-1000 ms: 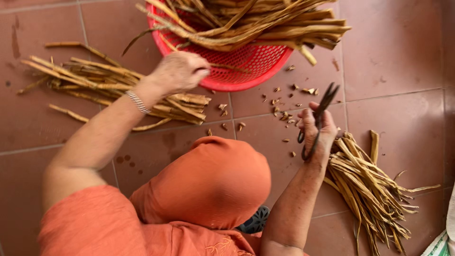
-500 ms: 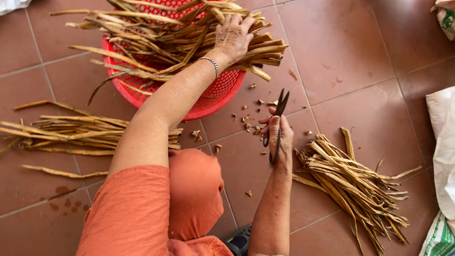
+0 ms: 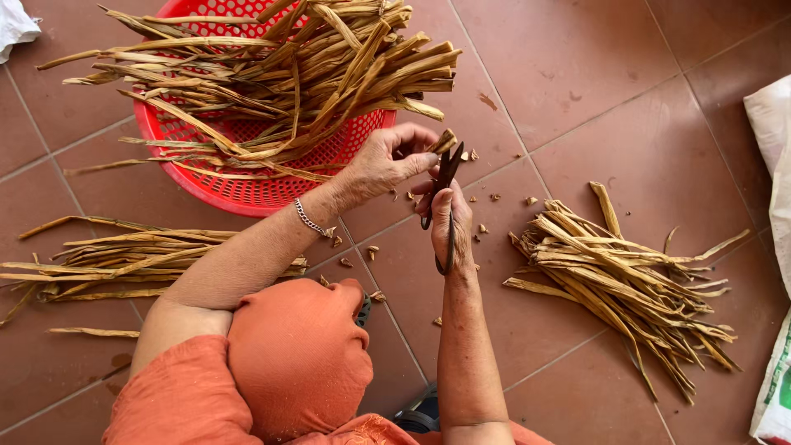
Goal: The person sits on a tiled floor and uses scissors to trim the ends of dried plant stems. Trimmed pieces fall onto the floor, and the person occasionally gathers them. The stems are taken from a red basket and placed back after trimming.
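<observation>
The left hand (image 3: 387, 165) is pinching a dried stalk (image 3: 443, 142) by its end, while the right hand (image 3: 449, 218) is gripping black scissors (image 3: 443, 185) just beside the red basket (image 3: 247, 185).

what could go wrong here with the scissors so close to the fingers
1. The left hand pinches the tip of a dried stalk right at the blades of the black scissors in the right hand; a fingertip could get nipped.
2. Cut bits scatter on the tiled floor and may fly up.
3. The piled red basket could spill stalks.
</observation>
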